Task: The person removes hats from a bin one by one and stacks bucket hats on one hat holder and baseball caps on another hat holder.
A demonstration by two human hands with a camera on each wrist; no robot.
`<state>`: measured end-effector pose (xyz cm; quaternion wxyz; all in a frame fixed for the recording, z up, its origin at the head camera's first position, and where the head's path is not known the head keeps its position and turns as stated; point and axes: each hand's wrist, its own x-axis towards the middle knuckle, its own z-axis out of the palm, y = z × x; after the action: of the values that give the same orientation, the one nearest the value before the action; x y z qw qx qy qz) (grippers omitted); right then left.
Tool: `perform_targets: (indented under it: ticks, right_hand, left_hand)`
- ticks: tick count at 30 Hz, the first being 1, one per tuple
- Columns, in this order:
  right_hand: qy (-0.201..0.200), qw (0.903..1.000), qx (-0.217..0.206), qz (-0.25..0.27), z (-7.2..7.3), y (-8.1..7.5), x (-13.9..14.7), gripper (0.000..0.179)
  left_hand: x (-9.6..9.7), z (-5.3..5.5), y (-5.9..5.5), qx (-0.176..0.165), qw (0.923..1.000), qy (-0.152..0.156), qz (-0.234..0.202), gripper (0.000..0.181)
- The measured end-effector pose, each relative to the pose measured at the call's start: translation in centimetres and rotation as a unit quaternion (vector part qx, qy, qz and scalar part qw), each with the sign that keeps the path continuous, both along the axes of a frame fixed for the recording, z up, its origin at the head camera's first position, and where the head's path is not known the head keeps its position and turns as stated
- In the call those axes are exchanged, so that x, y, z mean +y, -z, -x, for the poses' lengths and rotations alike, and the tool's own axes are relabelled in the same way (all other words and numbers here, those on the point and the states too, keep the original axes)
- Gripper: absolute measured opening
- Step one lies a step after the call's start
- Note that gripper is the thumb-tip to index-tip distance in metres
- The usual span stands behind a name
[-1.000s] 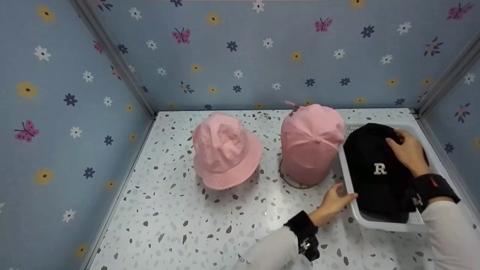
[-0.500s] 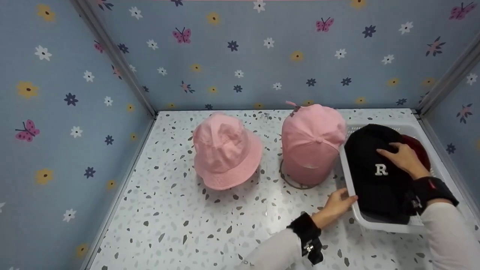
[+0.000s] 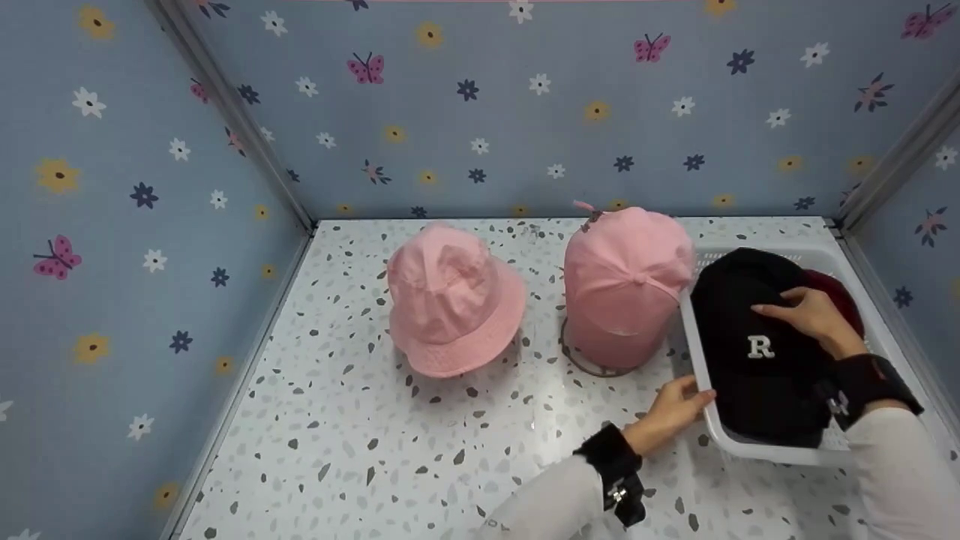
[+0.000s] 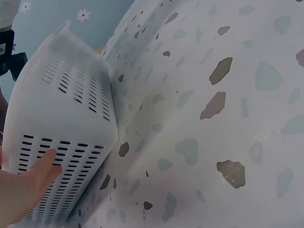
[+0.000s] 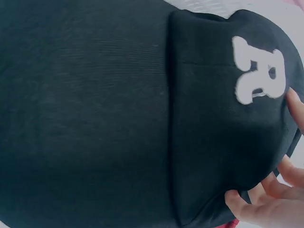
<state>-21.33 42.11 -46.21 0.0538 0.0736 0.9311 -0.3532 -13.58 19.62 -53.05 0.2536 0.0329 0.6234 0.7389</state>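
Note:
A black baseball cap (image 3: 739, 296) with a white letter R lies in the white perforated basket (image 3: 780, 453) at the right of the head view. My right hand (image 3: 819, 315) pinches the side of its crown. In the right wrist view, the thumb lies beside the R and the fingers (image 5: 242, 206) curl at the cap's edge. Dark red headwear (image 3: 841, 294) shows partly behind the black cap. My left hand (image 3: 673, 411) grips the basket's near left rim, its thumb over the top. Its fingers (image 4: 43, 173) lie against the slotted outer wall in the left wrist view.
Left of the basket, a pink baseball cap (image 3: 628, 259) sits on a stand, close to the basket's rim. A pink bucket hat (image 3: 442, 292) stands farther left on the speckled table (image 3: 360, 435). Flower-patterned walls (image 3: 480, 105) enclose the back and sides.
My right hand has shifted left over the black cap's crown, and the dark red headwear has come into view. The R sits slightly nearer me. My left thumb and fingers have closed on the rim.

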Motion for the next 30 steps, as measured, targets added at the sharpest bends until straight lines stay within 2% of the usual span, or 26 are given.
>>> perform_targets:
  ticks: [4,9,13,21,25,30]
  right_hand:
    - [0.001,0.9998,0.012,0.015,-0.4,-0.1,0.1,0.062]
    - [0.007,0.9974,0.061,0.036,-0.8,-0.5,0.3,0.045]
    - [0.004,0.9948,0.08,0.064,-1.1,-1.1,0.2,0.039]
    - [-0.011,0.9919,0.108,0.065,-2.0,-2.4,-0.1,0.033]
    - [0.002,0.9909,0.116,0.068,-2.4,-3.3,-0.1,0.025]
    - [0.02,0.9886,0.123,0.085,-2.6,-4.3,-0.1,0.016]
  left_hand:
    - [-0.1,0.0,0.1,-0.008,0.9995,0.0,-0.029,0.022]
    - [0.0,0.0,0.2,-0.011,0.9992,-0.009,-0.037,0.023]
    - [0.1,0.0,0.3,-0.012,0.999,-0.018,-0.039,0.024]
    - [0.3,-0.2,0.2,-0.005,0.9998,-0.02,0.001,0.026]
    - [0.2,-0.2,0.1,0.0,0.9997,-0.015,0.019,0.028]
    - [0.1,-0.1,0.1,0.007,0.9997,-0.018,0.017,0.029]
